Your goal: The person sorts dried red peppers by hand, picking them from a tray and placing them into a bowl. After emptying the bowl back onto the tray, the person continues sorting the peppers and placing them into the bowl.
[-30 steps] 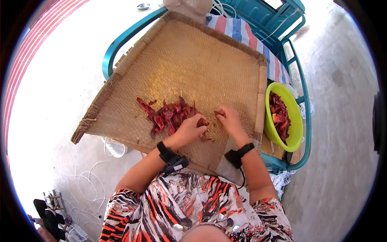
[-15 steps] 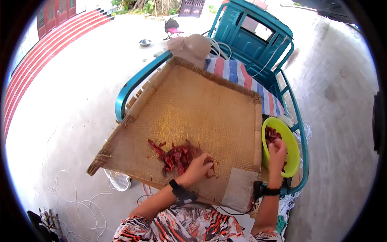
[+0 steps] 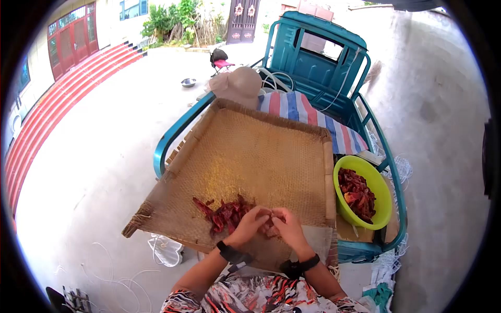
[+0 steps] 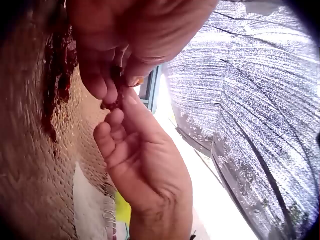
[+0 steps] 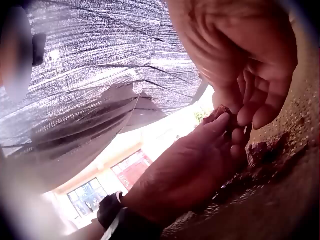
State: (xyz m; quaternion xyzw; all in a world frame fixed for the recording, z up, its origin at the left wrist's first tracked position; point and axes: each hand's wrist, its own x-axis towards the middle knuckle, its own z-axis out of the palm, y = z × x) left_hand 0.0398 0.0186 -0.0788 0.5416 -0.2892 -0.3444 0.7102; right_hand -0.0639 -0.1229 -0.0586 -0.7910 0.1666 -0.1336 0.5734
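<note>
A person's left hand (image 3: 251,224) and right hand (image 3: 290,229) pinch a dried red chili piece (image 5: 217,114) between them — low over a woven tray (image 3: 276,151), placed to catch falling bits.

The head view looks forward and down over the tray (image 3: 255,151), steps (image 3: 68,99) at ten o'clock. Both wrist views face the meeting fingers (image 4: 104,139) closely, sharing tray and, seemingly, glare-washed sheeting (image 4: 250,100): left's three o'clock, right's eleven.
</note>
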